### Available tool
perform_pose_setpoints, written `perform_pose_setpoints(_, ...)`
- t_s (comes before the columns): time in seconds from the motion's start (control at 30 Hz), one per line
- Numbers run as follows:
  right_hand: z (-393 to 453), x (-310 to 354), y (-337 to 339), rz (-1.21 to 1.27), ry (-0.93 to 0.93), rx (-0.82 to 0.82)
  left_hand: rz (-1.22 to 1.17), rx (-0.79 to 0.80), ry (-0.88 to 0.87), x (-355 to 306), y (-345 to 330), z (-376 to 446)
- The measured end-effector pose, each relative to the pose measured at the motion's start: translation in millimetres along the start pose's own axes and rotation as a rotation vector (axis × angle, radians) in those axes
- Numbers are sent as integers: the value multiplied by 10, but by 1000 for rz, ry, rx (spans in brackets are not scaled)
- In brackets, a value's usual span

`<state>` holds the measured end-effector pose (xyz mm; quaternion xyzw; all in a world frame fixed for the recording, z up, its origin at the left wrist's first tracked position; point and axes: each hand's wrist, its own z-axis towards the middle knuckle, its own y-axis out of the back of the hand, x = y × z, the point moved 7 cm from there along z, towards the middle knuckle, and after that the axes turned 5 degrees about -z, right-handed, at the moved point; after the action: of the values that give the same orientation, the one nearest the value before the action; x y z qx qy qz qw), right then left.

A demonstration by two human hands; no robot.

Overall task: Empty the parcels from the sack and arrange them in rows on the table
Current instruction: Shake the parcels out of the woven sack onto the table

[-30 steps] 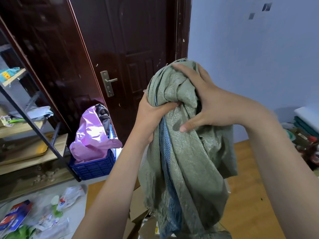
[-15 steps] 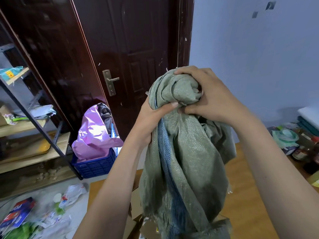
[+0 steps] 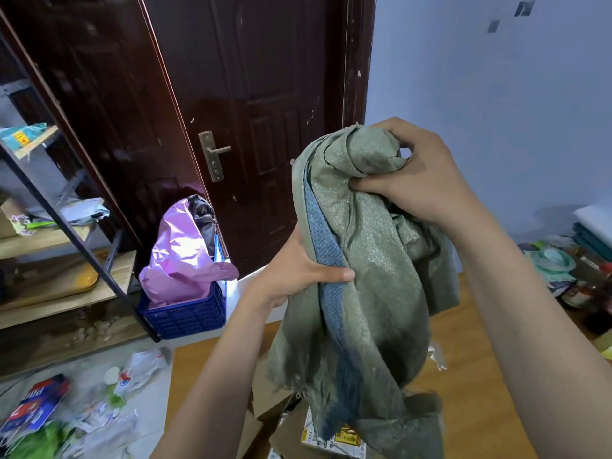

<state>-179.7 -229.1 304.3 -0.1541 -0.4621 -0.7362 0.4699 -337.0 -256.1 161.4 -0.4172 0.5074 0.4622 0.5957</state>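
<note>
A grey-green woven sack (image 3: 374,293) with a blue stripe hangs limp in front of me above the wooden table (image 3: 470,402). My right hand (image 3: 420,180) grips its bunched top end. My left hand (image 3: 298,273) grips the sack lower down on its left side, thumb across the blue stripe. Under the sack's open, frayed mouth lie brown cardboard parcels (image 3: 284,425), one with a white and yellow label (image 3: 334,438). The sack hides much of them.
A dark door (image 3: 251,111) stands behind. A blue crate (image 3: 188,313) with a pink bag (image 3: 178,260) sits on the floor by a metal shelf (image 3: 59,226). Litter (image 3: 82,409) covers the floor at left. Cluttered items (image 3: 569,273) lie at the table's right end.
My left hand has slid down the sack from just under the top to about a third of the way down. The right hand stays clenched on the bunched top, which sits lower in view.
</note>
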Motion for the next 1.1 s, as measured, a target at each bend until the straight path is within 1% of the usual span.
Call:
perform_pose_setpoints(0.2, 1, -64, -19, 108, -135, -36, -76, -92, -45, -31, -11, 57)
perform_pose_setpoints(0.37, -41, -68, 23, 161, -226, -42, -103, -124, -99, -197, -14, 121)
perform_pose_setpoints(0.57, -28, 20, 64, 200, -251, -47, -177, -152, -178, -420, -24, 180)
perform_pose_setpoints(0.93, -34, 41, 95, 342, -286, -66, -306, -120, -259, -654, -68, 229)
perform_pose_setpoints(1.1, -15, 52, 120, 298, -292, -7, -307, -160, -299, -701, -25, 270)
